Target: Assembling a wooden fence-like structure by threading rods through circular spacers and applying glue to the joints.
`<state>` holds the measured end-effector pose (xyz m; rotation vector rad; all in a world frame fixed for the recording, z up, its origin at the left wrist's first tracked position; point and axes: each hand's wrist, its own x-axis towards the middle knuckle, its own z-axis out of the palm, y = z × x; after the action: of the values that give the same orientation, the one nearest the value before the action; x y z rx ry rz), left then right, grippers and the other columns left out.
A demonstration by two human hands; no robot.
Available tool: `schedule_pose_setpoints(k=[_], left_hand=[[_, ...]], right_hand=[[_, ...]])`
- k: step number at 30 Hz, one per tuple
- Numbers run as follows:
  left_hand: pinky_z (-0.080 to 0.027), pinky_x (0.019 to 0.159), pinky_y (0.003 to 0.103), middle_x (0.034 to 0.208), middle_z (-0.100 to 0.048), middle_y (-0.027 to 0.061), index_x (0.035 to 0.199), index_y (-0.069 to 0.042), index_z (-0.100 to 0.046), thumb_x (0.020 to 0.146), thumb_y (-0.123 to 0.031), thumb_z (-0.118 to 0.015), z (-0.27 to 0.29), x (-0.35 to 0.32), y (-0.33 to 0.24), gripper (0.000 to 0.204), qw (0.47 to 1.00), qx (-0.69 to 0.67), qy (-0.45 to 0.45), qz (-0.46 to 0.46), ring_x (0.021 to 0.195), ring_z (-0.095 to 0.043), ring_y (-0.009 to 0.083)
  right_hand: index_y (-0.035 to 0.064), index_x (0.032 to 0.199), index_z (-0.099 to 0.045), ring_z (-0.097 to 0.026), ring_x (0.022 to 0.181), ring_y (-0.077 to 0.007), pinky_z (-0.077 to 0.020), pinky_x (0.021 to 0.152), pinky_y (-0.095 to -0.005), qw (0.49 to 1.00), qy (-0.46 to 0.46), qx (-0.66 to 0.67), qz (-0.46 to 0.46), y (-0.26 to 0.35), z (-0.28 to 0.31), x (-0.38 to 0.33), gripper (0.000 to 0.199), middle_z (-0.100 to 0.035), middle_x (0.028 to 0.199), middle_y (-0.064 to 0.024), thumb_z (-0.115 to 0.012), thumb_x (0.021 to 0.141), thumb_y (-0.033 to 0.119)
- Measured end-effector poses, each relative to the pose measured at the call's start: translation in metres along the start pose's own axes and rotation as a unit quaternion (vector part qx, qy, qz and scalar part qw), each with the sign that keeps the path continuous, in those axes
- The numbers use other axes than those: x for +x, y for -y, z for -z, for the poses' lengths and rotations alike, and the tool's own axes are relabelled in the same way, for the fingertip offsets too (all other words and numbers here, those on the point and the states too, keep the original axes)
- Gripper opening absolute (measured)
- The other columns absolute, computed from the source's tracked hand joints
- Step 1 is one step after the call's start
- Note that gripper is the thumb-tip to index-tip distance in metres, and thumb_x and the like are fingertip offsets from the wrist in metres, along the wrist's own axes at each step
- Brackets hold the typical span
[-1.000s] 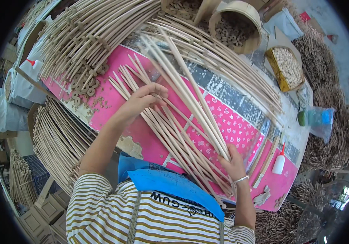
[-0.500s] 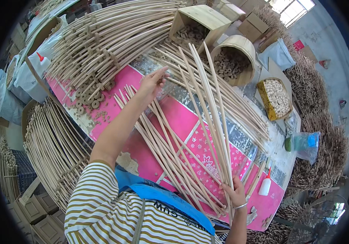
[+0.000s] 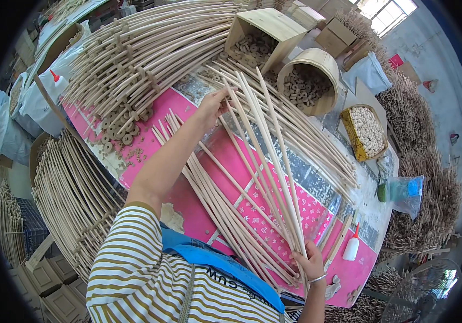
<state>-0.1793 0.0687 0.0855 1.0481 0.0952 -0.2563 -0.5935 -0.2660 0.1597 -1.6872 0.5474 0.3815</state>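
Observation:
My right hand [image 3: 310,262] is closed round the near ends of several long, thin wooden sticks [image 3: 267,140], which fan out toward the far side of the table. At their far ends my left hand [image 3: 213,107] is closed, its fingertips on a stick at the left of the fan; part of the grip is hidden. Below and left of the fan, a loose pile of similar sticks [image 3: 214,207] lies slantwise across the pink table covering [image 3: 174,172]. Beyond the fan, more sticks [image 3: 317,145] lie side by side.
Sticks with wooden rings [image 3: 150,43] are stacked at the far left, near loose rings [image 3: 118,134]. A wooden box [image 3: 279,32] and a round tub [image 3: 322,64] hold rings. A yellow box of small pale pieces [image 3: 362,132] and a glue bottle [image 3: 351,247] are at right.
My left hand has moved right, onto the far part of the fanned sticks. The fan's tips have dropped a little nearer, and a stick from the pile's side now lies closer to the fan.

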Motion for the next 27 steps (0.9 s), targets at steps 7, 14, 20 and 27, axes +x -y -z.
schedule_pose_setpoints(k=[7,14,20,27], left_hand=[[-0.048,0.065,0.020,0.090,-0.072,-0.0016,0.106,-0.014,-0.069,0.098,-0.037,-0.062,-0.002,0.001,-0.001,0.025,0.999,-0.004,0.025,0.021,0.072,-0.061,0.0044],[-0.049,0.068,0.022,0.097,-0.071,0.0012,0.131,-0.012,-0.054,0.095,-0.025,-0.067,-0.059,-0.030,0.002,0.040,0.996,-0.008,0.081,0.022,0.082,-0.064,0.0065],[-0.053,0.072,0.027,0.100,-0.070,0.0066,0.151,-0.004,-0.030,0.095,-0.016,-0.066,-0.150,-0.068,0.027,0.068,0.989,-0.018,0.140,0.052,0.087,-0.066,0.0120],[-0.047,0.097,0.043,0.108,-0.068,0.0142,0.142,-0.011,-0.047,0.093,-0.043,-0.062,-0.077,-0.085,0.063,0.060,0.723,0.603,0.232,-0.245,0.103,-0.064,0.0326]], right_hand=[[0.0018,0.110,-0.059,-0.063,0.075,-0.0088,-0.0534,0.066,-0.0230,1.000,-0.009,0.002,-0.008,0.001,0.001,0.003,0.030,-0.064,0.090,-0.0020,-0.073,0.083,0.001],[0.0017,0.111,-0.060,-0.062,0.077,-0.0087,-0.0523,0.064,-0.0229,0.999,-0.042,-0.003,0.025,0.032,0.007,0.021,0.030,-0.064,0.091,-0.0019,-0.071,0.083,0.002],[0.0010,0.108,-0.059,-0.059,0.073,-0.0080,-0.0480,0.064,-0.0227,0.983,-0.083,-0.063,0.150,0.075,0.024,0.072,0.025,-0.062,0.087,-0.0013,-0.063,0.084,0.001],[0.0007,0.105,-0.061,-0.062,0.075,-0.0104,-0.0496,0.068,-0.0263,0.941,-0.175,-0.153,0.245,0.073,0.077,0.123,0.025,-0.066,0.083,-0.0045,-0.072,0.082,0.006]])
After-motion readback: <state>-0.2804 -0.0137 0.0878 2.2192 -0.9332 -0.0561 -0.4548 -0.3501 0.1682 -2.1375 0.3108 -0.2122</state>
